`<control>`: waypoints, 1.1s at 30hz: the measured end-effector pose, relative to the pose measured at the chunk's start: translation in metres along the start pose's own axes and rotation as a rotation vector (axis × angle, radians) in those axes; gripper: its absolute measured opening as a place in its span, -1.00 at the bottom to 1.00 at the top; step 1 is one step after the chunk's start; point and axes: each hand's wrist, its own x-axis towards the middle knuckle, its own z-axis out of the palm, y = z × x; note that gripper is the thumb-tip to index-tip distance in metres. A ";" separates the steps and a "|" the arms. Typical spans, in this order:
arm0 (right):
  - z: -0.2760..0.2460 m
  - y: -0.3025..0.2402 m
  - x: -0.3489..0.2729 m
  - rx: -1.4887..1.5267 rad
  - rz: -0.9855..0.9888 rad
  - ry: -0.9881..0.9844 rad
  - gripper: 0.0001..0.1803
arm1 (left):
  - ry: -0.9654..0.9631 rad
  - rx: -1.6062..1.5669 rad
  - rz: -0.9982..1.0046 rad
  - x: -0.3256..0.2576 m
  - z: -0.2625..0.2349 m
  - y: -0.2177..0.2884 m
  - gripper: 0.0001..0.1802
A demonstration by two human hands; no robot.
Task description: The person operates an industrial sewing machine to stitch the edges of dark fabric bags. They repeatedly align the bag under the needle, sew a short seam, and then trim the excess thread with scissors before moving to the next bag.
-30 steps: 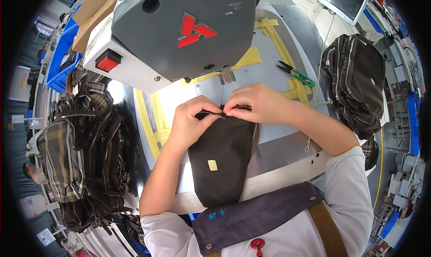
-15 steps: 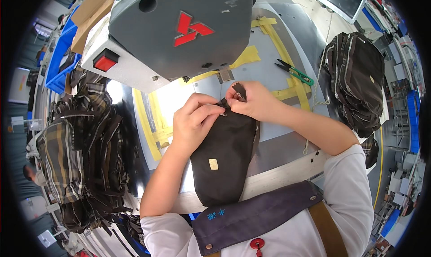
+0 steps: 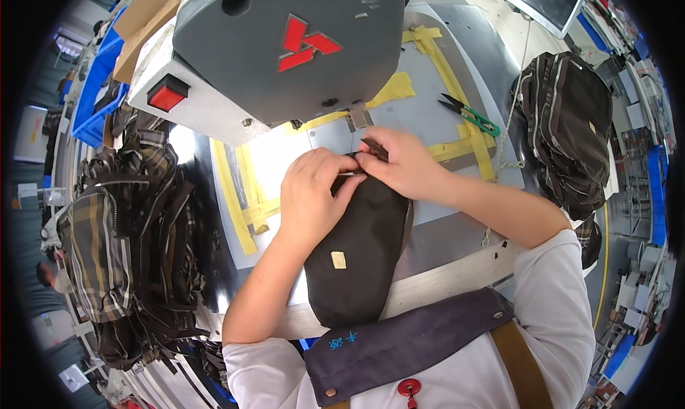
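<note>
Both your hands, left hand point(image 3: 312, 195) and right hand point(image 3: 399, 165), pinch the dark pouch point(image 3: 360, 252) top edge closed, steadying it beneath the sewing machine point(image 3: 285, 52).

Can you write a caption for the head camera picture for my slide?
Both hands, left hand and right hand, pinch a dark fabric pouch under a grey sewing machine.

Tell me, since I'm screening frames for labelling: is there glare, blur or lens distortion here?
Head view: glare whites out the table beside the left hand; fisheye bends the yellow tape lines and darkens the corners; the hands, right hand included, and the dark fabric pouch look sharp.
</note>
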 end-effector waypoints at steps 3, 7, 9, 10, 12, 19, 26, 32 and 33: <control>-0.002 0.000 -0.001 0.044 0.041 -0.072 -0.79 | -0.009 -0.060 -0.083 -0.006 0.000 -0.003 -0.79; -0.008 -0.006 -0.002 0.144 0.142 -0.103 -0.83 | 0.051 -0.166 -0.165 -0.008 0.000 -0.003 -0.81; -0.013 -0.005 0.000 0.125 0.170 -0.154 -0.84 | 0.043 -0.203 -0.194 -0.009 0.002 -0.006 -0.82; -0.012 -0.005 0.001 0.159 0.168 -0.127 -0.83 | 0.026 -0.216 -0.215 -0.010 0.003 -0.007 -0.83; -0.010 -0.002 0.000 0.227 0.164 -0.072 -0.83 | -0.009 -0.239 -0.264 -0.010 0.002 -0.007 -0.85; -0.010 0.001 -0.002 -0.023 -0.331 -0.094 -0.95 | -0.089 -0.329 -0.429 -0.009 -0.006 -0.005 -0.84; -0.015 0.008 0.004 -0.240 -0.626 -0.141 -0.61 | -0.088 -0.341 -0.453 -0.010 -0.008 -0.007 -0.85; -0.022 0.007 0.008 -0.304 -0.670 -0.220 -0.61 | -0.079 -0.377 -0.475 -0.007 -0.010 -0.002 -0.81; -0.022 0.007 0.008 -0.306 -0.665 -0.234 -0.62 | -0.054 -0.333 -0.406 -0.008 -0.009 -0.003 -0.80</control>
